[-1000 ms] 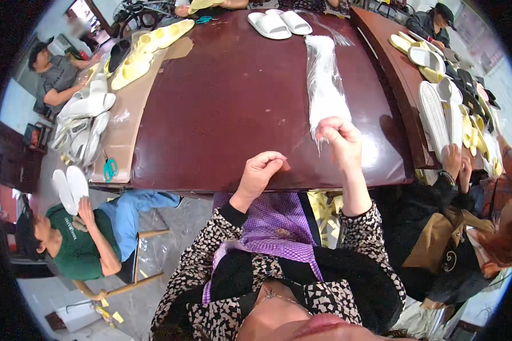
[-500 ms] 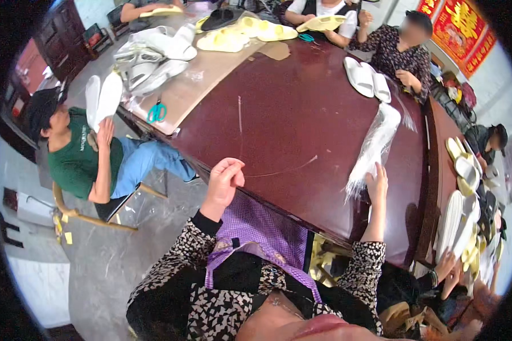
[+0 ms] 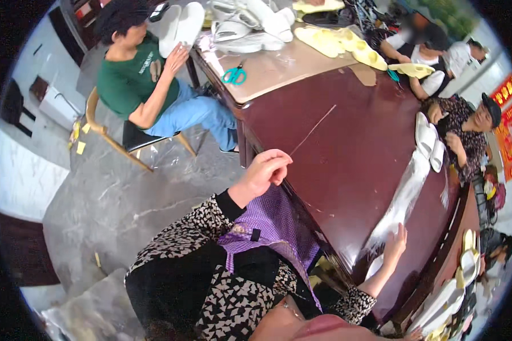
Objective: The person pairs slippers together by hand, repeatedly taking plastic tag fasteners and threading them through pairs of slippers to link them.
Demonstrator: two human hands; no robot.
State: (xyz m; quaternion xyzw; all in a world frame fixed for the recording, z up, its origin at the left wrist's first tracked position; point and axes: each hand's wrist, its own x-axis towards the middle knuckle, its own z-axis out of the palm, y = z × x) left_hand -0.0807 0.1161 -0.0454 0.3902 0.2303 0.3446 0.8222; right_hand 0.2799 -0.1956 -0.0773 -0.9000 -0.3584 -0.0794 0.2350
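Note:
My left hand (image 3: 267,171) is raised at the table's near edge, its thumb and fingers pinched together. From the fingertips a thin strand (image 3: 314,129) runs up across the table. My right hand (image 3: 395,248) lies at the near end of a long bundle of white threads (image 3: 403,196), fingers stretched out and touching or just beside it. The bundle's far end meets a pair of white slippers (image 3: 429,141). Part of a white object (image 3: 374,266) shows by my right wrist; its kind is unclear.
Teal-handled scissors (image 3: 234,75) lie on a tan board (image 3: 290,66) near grey-white slippers (image 3: 250,28) in plastic. Yellow slippers (image 3: 338,42) are farther back. A seated co-worker (image 3: 139,79) at left holds white slippers. More people sit around the dark red table (image 3: 347,150).
The view has swung left, so the table and people appear shifted right. My left hand stays pinched, with the strand now slanting up to the right. My right hand remains by the thread bundle.

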